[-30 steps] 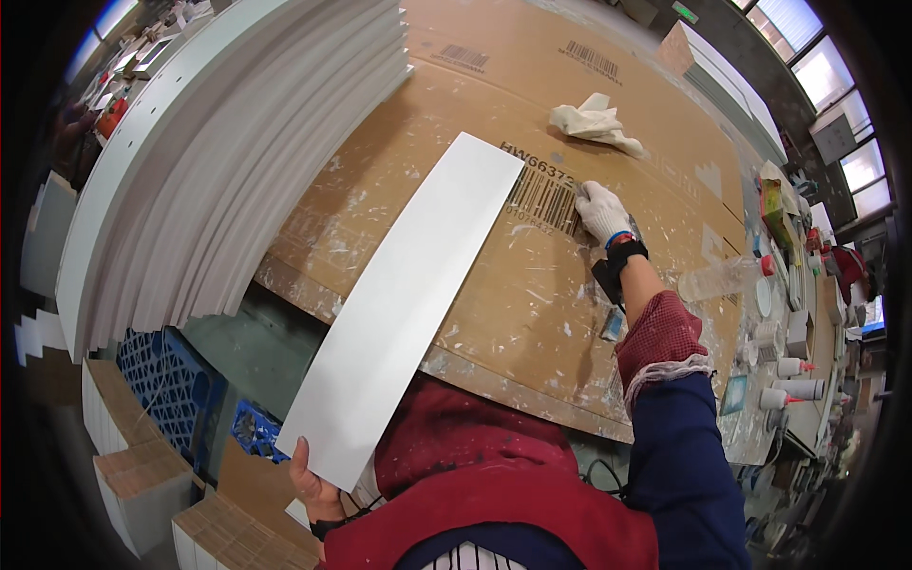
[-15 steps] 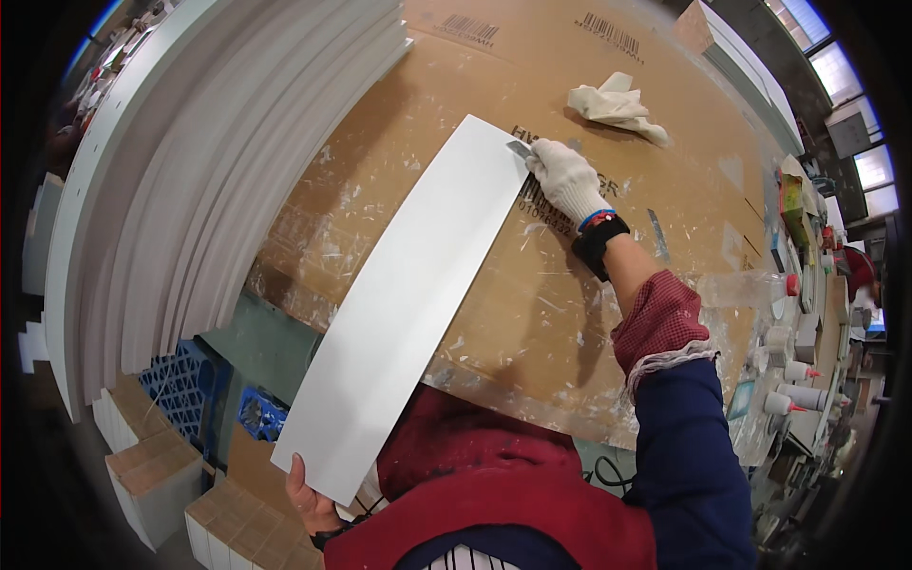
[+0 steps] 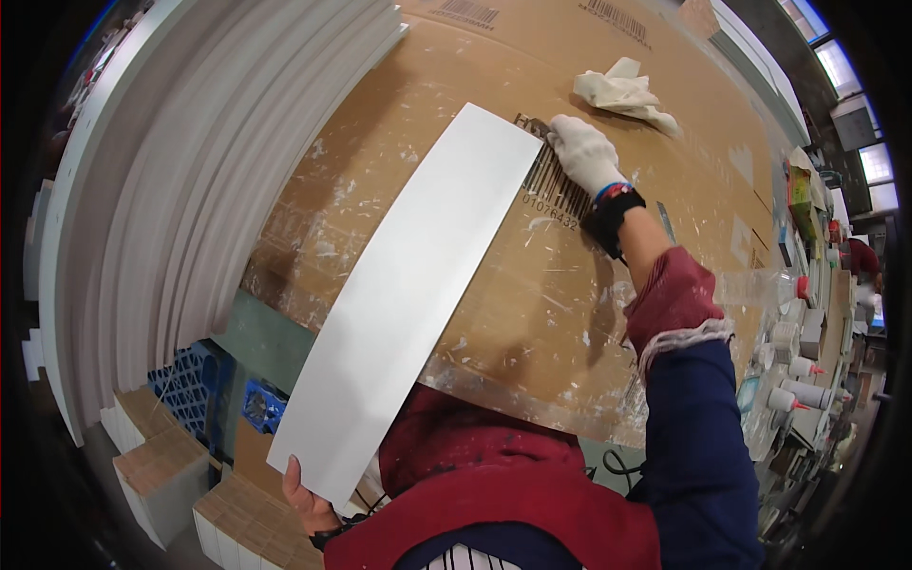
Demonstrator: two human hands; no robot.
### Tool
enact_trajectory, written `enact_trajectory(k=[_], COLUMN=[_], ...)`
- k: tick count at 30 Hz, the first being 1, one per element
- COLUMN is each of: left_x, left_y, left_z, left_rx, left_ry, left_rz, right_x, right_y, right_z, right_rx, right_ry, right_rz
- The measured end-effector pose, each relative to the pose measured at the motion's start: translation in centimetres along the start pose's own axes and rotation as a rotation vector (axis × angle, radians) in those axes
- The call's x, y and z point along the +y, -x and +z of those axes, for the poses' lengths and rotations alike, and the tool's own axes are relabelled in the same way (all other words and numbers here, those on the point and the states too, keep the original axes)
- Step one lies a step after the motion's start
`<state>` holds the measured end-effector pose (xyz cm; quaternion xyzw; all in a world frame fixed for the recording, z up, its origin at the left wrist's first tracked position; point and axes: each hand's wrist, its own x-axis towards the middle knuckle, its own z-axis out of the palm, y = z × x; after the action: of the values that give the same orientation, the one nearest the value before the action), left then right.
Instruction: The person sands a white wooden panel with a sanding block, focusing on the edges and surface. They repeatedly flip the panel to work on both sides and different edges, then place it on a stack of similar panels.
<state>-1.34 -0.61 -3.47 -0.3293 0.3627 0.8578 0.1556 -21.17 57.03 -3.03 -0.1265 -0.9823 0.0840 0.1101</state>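
Observation:
A long white board lies slantwise over the cardboard-covered table, its near end jutting past the table's front edge. My bare left hand grips that near end, thumb on the top face and the other fingers hidden beneath. My right hand, in a white knitted glove, is closed just right of the board's far corner. It holds a small flat metal scraper, mostly covered by the fingers and dark at this angle. A small gap shows between the glove and the board.
Tall stacked white panels stand along the left. A crumpled off-white glove lies on the cardboard. At right are a clear bottle with a red cap and several small bottles. Blue crates sit below left.
My right hand with the scraper has moved right, off the board's far corner where the blade rested. My left hand keeps its hold, and the board has barely shifted.

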Motion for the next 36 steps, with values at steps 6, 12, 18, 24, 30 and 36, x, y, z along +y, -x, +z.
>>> enact_trajectory(k=[6, 12, 18, 24, 30, 36], left_x=[0.2, 0.8, 0.6, 1.0, 0.3, 0.4], left_y=[-0.3, 0.1, -0.2, -0.1, -0.7, -0.9], left_z=[-0.8, -0.1, -0.5, -0.7, -0.2, 0.3], left_rx=[-0.021, 0.007, 0.029, -0.017, -0.095, -0.111], left_ry=[0.021, -0.007, -0.026, 0.029, 0.006, 0.055], left_rz=[-0.021, -0.001, 0.011, -0.003, 0.012, -0.021], right_x=[-4.5, -0.7, -3.3, 1.5, 3.3, 6.6], right_y=[2.0, -0.2, 1.6, -0.5, 3.5, 10.4], right_z=[-2.1, -0.7, -0.9, -0.5, -3.4, -10.5], right_rx=[-0.160, -0.099, -0.215, -0.087, -0.165, -0.065], right_ry=[-0.176, -0.022, -0.183, -0.022, -0.121, -0.202], right_rz=[-0.183, -0.017, -0.109, 0.198, 0.408, 0.498])
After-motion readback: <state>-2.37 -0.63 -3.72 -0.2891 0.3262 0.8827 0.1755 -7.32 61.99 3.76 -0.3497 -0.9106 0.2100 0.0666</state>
